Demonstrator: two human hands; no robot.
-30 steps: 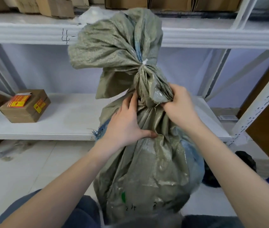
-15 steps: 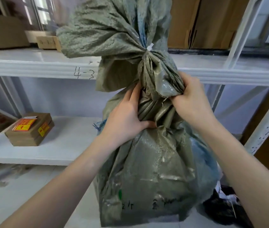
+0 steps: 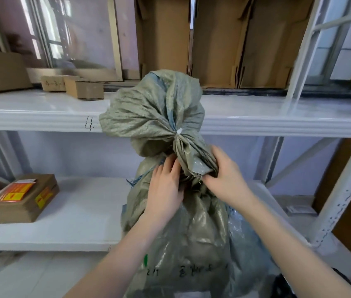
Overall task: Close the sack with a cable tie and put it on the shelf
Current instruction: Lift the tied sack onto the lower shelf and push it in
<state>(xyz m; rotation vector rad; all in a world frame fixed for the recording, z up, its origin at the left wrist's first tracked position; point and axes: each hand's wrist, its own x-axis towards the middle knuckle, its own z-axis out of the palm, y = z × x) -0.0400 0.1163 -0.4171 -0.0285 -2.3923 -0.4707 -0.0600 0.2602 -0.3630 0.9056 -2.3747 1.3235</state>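
Between our two hands, in front of the white shelving, the grey-green woven sack [image 3: 183,237] stands upright with its neck already cinched by a white cable tie [image 3: 179,131]. Above the tie the loose mouth of the fabric flares out; below it the gathered neck widens into a full, bulging body that runs down past the bottom of the view.

Our left hand [image 3: 166,190] curls its fingers into the folds on the left of the neck, just under the flare. Our right hand [image 3: 224,179] grips the bunched fabric on the right, just below the tie, so both hands are closed on the sack itself.

We judge the cloth soft and slack, with a slick plastic sheen that could slide through a loose grip, and the filled body looks fairly heavy. The tied neck seems the surest handle, though a hand under the body would steady it better.

The upper shelf [image 3: 277,123] lies just behind the flared top, the lower shelf [image 3: 80,211] behind the body.
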